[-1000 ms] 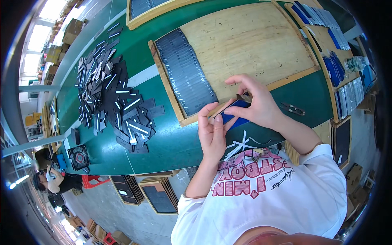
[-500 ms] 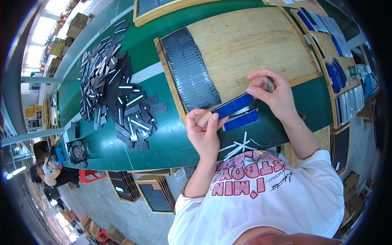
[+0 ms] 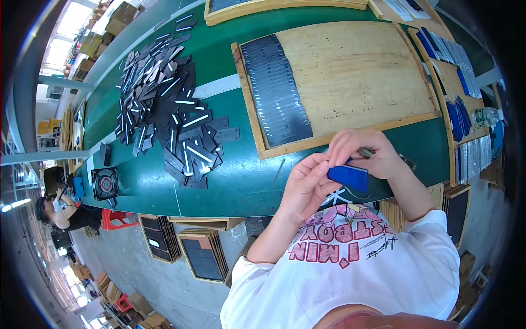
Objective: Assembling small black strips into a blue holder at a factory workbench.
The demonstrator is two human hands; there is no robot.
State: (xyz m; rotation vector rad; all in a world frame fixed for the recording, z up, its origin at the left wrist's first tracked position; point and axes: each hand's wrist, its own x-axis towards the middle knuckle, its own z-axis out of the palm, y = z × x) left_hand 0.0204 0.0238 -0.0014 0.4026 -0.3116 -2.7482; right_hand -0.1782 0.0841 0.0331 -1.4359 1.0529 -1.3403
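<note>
Close to my chest, over the table's near edge, my two hands meet. My left hand point(image 3: 307, 183) pinches at the left end of a short blue strip point(image 3: 350, 177). The fingertips of my right hand point(image 3: 364, 151) press against the left thumb and forefinger; what lies between them is hidden. Tucked in the right palm is a small grey-green object point(image 3: 366, 152), its kind unclear. Thin white strips point(image 3: 344, 196) lie under the hands, partly covered. Beyond them stands a wooden tray point(image 3: 350, 130), its left side lined with a row of dark flat pieces point(image 3: 276, 88).
A heap of dark pieces with white stripes point(image 3: 159, 93) spreads over the green table point(image 3: 241, 186) at left. Near its left end stand a black fan point(image 3: 104, 184) and a small black block point(image 3: 105, 154). Blue and silvery strips point(image 3: 463, 118) fill a wooden board at right, beside a clear bottle point(image 3: 486, 116).
My hands have come together, the right one moving down and left. The blue strip, stretched between both hands before, now sits lower and angled below the fingers. The view has shifted slightly.
</note>
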